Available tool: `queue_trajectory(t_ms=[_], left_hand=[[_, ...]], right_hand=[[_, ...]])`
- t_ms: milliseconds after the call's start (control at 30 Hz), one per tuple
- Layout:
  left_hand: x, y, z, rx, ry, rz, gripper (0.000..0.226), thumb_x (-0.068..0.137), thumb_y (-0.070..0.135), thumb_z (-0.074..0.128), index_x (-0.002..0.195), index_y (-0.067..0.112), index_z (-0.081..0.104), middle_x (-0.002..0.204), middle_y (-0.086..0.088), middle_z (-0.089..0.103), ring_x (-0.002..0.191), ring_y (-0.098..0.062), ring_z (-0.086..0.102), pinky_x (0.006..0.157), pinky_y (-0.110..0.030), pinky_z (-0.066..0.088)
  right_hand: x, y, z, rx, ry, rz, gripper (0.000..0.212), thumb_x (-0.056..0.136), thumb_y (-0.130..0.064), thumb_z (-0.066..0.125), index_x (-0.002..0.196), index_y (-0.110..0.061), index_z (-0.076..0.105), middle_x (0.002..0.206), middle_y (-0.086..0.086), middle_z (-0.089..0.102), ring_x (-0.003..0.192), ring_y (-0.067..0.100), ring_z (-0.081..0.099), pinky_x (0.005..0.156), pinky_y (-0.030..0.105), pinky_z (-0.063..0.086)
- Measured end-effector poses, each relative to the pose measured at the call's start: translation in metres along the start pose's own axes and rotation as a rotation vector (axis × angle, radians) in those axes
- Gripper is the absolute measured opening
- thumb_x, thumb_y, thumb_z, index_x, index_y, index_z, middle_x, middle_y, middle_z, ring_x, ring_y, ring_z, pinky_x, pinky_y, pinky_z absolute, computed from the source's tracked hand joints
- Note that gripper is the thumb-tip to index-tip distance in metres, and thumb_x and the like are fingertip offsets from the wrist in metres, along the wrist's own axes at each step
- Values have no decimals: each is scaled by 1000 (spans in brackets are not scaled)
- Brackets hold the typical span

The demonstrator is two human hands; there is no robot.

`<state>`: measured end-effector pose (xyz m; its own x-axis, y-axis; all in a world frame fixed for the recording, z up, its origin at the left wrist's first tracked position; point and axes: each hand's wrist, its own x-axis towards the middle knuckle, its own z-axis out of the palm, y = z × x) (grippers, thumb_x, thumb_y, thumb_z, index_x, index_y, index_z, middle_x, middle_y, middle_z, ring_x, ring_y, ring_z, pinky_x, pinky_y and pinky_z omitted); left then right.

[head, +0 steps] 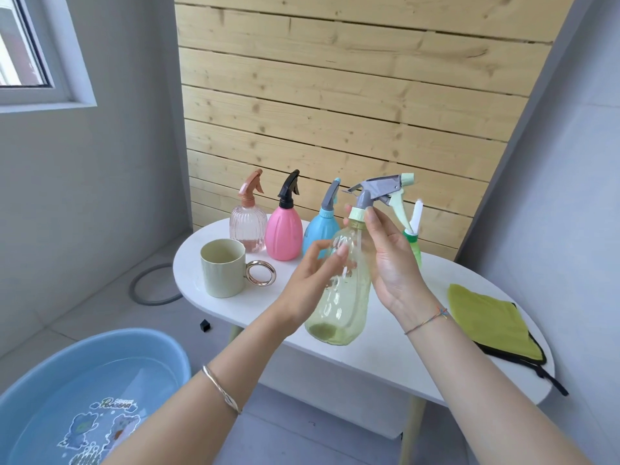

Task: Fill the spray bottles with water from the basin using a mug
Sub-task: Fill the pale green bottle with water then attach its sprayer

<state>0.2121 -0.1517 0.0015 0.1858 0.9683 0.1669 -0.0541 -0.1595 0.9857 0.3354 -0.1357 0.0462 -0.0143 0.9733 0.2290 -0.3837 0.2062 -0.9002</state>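
Nearest, low on the left, the blue basin (84, 380) sits on the floor holding water, so the source is ready. Above the table's near edge the person holds a pale yellow-green spray bottle (339, 297) tilted in the air: the left hand (312, 283) cups its body with fingers partly spread, and the right hand (389, 263) pinches the collar below the grey trigger head (379, 191), which is on the neck. The bottle looks empty, so by this view filling has not begun; the likely step in hand is unscrewing the head. The mug (223, 268) stands empty-looking on the white table (385, 350), just left of the hands, with clear floor between it and the basin. A green cloth (486, 320) overhangs the table's right edge. Further back stand the clear pink bottle (248, 226), the solid pink bottle (284, 233), the blue bottle (318, 229) and a small green bottle (414, 243), all capped, close to the far edge by the wooden wall
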Motion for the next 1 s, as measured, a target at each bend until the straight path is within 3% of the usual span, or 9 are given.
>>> queue_trajectory(t_ms=[167,267,367,467,567,667,733,867,1000], left_hand=[[0,0,1,58,-49,-13,49,91,63,38,127,32,52,121,13,59,115,-7,55,93,-25,42],[-1,0,6,67,-46,5,39,94,59,41,122,34,52,114,15,59,102,1,57,89,-21,42],[-2,-2,9,83,-14,50,40,86,57,58,116,32,56,105,20,64,95,4,60,82,-19,44],[-1,0,2,86,-41,12,40,86,53,59,117,28,56,101,16,65,88,0,62,79,-20,50],[-2,2,-7,96,-174,-95,28,98,43,53,123,29,54,105,13,67,81,7,65,72,-10,49],[-4,-4,-12,183,-218,-95,48,87,52,66,127,26,57,123,-2,65,101,-9,67,83,-14,49],[-3,-11,-14,225,-215,-101,60,74,58,71,125,30,58,122,-2,64,110,-16,63,93,-23,50],[-4,-21,-17,268,-222,-114,56,74,53,75,123,34,58,109,7,63,99,-4,61,88,-16,47],[-1,-25,-23,263,-157,-96,63,67,61,74,123,35,59,119,0,65,110,-10,62,98,-26,50]], right_hand=[[0,1,2,-27,9,3,24,91,-27,60,111,-14,62,82,-7,69,72,11,64,68,29,52],[0,6,0,-93,64,-58,17,88,-21,67,104,-17,65,73,-12,66,71,8,61,73,29,50],[-2,6,0,-72,58,-56,13,91,-19,62,103,-14,66,79,-11,69,70,4,63,67,22,53],[-2,1,0,-18,16,-11,14,95,-21,54,99,-13,65,90,-5,71,73,6,67,65,24,55],[9,-9,-8,-1,64,-54,17,95,-23,53,85,-25,67,103,1,68,90,11,63,83,30,46],[25,-29,-16,32,92,-76,13,97,-25,50,90,-28,61,97,-8,70,91,8,62,83,25,42],[37,-45,-22,75,101,-101,13,98,-28,47,94,-28,59,93,-11,70,84,3,64,78,23,43],[57,-82,-27,125,115,-108,20,100,-34,42,93,-27,59,89,-11,69,77,2,62,76,21,43],[65,-80,-35,108,-36,76,17,100,-28,45,102,-20,60,92,-3,69,73,6,64,72,21,51]])
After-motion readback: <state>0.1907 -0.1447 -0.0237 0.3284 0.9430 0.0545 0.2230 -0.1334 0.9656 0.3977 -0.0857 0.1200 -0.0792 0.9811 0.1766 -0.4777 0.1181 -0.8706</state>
